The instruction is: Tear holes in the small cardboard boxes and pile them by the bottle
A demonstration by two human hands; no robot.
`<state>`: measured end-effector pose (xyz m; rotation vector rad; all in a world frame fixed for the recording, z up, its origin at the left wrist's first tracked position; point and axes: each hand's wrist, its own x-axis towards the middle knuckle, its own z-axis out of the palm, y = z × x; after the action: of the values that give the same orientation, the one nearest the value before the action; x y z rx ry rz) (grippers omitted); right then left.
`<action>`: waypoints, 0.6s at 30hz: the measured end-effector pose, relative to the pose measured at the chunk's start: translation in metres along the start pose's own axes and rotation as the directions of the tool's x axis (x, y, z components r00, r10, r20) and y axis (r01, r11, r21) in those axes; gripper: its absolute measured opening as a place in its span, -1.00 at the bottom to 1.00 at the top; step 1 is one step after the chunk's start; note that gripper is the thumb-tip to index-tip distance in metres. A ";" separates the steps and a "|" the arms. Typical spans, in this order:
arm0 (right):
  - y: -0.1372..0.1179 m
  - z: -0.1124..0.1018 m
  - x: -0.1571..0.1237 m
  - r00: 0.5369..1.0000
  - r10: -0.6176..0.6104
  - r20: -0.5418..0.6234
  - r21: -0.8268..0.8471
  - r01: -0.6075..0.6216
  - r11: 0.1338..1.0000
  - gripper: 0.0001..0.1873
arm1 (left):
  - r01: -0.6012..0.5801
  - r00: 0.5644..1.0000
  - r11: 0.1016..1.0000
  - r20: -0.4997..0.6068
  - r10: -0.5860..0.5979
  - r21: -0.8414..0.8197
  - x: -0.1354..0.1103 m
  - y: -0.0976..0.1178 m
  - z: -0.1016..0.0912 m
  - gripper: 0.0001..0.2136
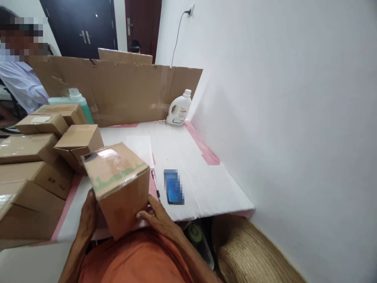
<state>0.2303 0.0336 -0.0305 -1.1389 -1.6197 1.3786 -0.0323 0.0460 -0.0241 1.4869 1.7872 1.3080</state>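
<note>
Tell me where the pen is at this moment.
In the head view, the pen lies on the table, right of the held box, between it and the phone, its near end close to the right hand.

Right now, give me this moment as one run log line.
left hand: at taped box, left side | right hand: at its right edge | taped box: held between hands | pen, phone: on table, right of box

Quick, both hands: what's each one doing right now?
Left hand: holding the left side of the cardboard box.
Right hand: holding the same box's right side, thumb toward the near face.
</note>
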 end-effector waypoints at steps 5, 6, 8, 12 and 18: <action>-0.044 -0.010 -0.008 0.998 -0.033 -0.062 0.119 0.040 0.992 -0.18 | 0.075 0.997 0.989 -0.016 -0.074 0.128 -0.019 0.009 -0.034 -0.27; -0.051 -0.012 -0.006 0.996 -0.041 -0.079 0.108 0.049 0.993 -0.16 | 0.058 0.998 0.988 -0.024 -0.055 0.143 -0.021 0.014 -0.040 -0.27; -0.060 -0.015 0.000 0.994 -0.062 -0.084 0.054 0.067 0.996 -0.13 | 0.002 0.999 0.986 -0.033 0.004 0.166 -0.024 0.026 -0.049 -0.29; -0.076 -0.030 0.020 0.991 -0.133 -0.034 0.036 0.134 0.990 -0.03 | -0.100 0.991 0.965 -0.065 0.119 0.241 -0.013 0.058 -0.063 -0.35; -0.094 -0.049 0.073 0.982 -0.183 -0.044 0.140 0.187 0.972 -0.12 | -0.065 0.981 0.947 -0.152 0.118 0.314 0.024 0.091 -0.063 -0.44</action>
<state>0.2328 0.1154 0.0689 -0.8971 -1.5363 1.3265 -0.0478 0.0415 0.0878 1.6835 2.1344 1.2760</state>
